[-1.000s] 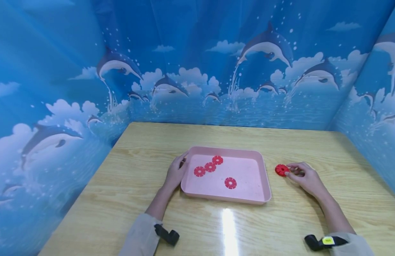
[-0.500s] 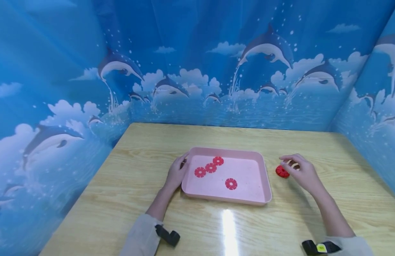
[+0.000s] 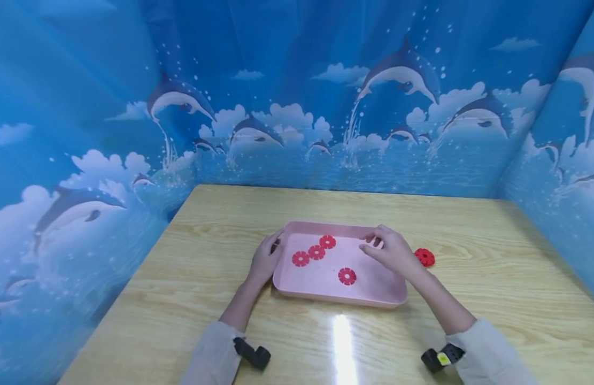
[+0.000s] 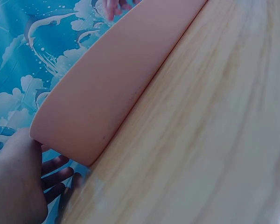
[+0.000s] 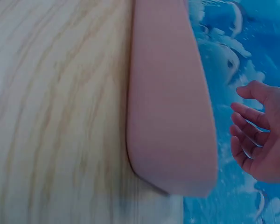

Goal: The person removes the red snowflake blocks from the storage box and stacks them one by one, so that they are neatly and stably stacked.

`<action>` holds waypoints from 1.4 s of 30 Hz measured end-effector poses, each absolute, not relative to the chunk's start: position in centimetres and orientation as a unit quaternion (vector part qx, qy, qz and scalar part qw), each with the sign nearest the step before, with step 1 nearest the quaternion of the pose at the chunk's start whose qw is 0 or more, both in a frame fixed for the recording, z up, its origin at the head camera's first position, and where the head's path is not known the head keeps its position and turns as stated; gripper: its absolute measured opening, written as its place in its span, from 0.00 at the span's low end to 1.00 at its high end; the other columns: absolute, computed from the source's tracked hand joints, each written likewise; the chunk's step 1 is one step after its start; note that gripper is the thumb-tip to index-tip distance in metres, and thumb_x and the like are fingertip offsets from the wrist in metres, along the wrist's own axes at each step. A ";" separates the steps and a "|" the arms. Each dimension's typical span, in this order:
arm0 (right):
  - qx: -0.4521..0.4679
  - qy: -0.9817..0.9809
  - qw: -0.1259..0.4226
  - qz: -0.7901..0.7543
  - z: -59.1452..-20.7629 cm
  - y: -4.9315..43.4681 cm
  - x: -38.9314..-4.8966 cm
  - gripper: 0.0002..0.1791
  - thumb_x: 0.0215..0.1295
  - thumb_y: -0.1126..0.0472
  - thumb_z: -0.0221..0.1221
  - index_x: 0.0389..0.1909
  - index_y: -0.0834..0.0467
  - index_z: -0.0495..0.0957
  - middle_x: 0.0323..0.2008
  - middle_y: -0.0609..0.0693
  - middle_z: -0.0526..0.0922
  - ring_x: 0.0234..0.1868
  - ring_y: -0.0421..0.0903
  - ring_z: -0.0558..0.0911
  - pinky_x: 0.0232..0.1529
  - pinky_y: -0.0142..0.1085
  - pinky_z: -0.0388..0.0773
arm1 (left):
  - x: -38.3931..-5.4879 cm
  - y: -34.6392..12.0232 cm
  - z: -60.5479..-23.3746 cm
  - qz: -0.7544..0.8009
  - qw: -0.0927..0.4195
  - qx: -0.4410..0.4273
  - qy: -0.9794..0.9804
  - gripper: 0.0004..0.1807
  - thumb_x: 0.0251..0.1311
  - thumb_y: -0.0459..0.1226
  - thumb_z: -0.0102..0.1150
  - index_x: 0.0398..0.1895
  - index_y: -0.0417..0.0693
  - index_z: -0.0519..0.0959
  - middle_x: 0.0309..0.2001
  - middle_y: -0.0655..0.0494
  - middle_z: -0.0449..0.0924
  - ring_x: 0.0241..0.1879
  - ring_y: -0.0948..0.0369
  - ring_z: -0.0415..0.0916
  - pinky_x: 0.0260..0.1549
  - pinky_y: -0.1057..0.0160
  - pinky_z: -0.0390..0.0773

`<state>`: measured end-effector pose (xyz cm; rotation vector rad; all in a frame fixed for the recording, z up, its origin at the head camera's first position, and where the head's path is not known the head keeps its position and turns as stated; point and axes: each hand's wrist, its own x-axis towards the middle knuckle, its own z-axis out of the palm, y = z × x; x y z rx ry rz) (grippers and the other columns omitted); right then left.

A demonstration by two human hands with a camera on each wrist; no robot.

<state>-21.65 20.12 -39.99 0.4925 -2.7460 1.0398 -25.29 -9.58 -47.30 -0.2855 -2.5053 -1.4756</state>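
Observation:
A pink tray lies on the table. Inside it, three red snowflake-shaped discs form a diagonal row, touching or almost touching, and a single red disc lies apart nearer the front. My left hand rests against the tray's left end; in the left wrist view its loosely bent fingers show beside the tray corner, the thumb partly hidden. Above the tray's right part hovers my right hand, fingers loosely bent. In the right wrist view nothing shows between its thumb and fingers.
A small red stack of notched discs sits on the wooden table just right of the tray. Behind and at both sides hangs a blue dolphin-print curtain. Each wrist wears a black camera.
My right hand was at the red stack, rose above it, then moved left over the tray. The stack, the discs in the tray and my left hand look unchanged.

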 end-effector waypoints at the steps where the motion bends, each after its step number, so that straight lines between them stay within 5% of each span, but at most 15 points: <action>1: 0.170 -0.919 0.078 0.347 -40.1 19.5 -21.9 0.12 0.55 0.62 0.63 0.37 0.65 0.80 0.30 0.49 0.75 0.32 0.46 0.73 0.30 0.36 0.74 | -25.3 -9.6 -47.3 -0.502 0.111 -0.099 -0.852 0.21 0.62 0.31 0.50 0.60 0.42 0.70 0.41 0.44 0.75 0.42 0.50 0.72 0.46 0.51 0.72; 15: 0.171 -0.917 -0.021 0.359 -42.9 14.3 -24.5 0.14 0.52 0.61 0.66 0.38 0.62 0.79 0.33 0.51 0.75 0.31 0.44 0.73 0.26 0.32 0.75 | -25.3 -9.4 -47.2 -0.500 0.113 -0.102 -0.852 0.21 0.63 0.32 0.50 0.60 0.41 0.70 0.41 0.44 0.74 0.42 0.50 0.73 0.46 0.52 0.72; 25: 0.185 -0.924 -0.005 0.334 -44.6 13.3 -25.4 0.22 0.46 0.57 0.71 0.43 0.61 0.78 0.38 0.50 0.72 0.36 0.44 0.72 0.35 0.34 0.73 | -25.4 -9.2 -47.3 -0.497 0.115 -0.104 -0.854 0.21 0.62 0.31 0.50 0.60 0.41 0.70 0.41 0.44 0.75 0.42 0.50 0.73 0.46 0.52 0.72; 42: 0.200 -0.934 -0.010 0.294 -44.9 12.4 -26.2 0.20 0.47 0.55 0.70 0.42 0.55 0.80 0.33 0.48 0.69 0.31 0.42 0.70 0.30 0.34 0.71 | -25.4 -9.6 -47.4 -0.495 0.114 -0.093 -0.856 0.21 0.63 0.32 0.51 0.60 0.43 0.70 0.41 0.44 0.75 0.42 0.50 0.73 0.46 0.51 0.72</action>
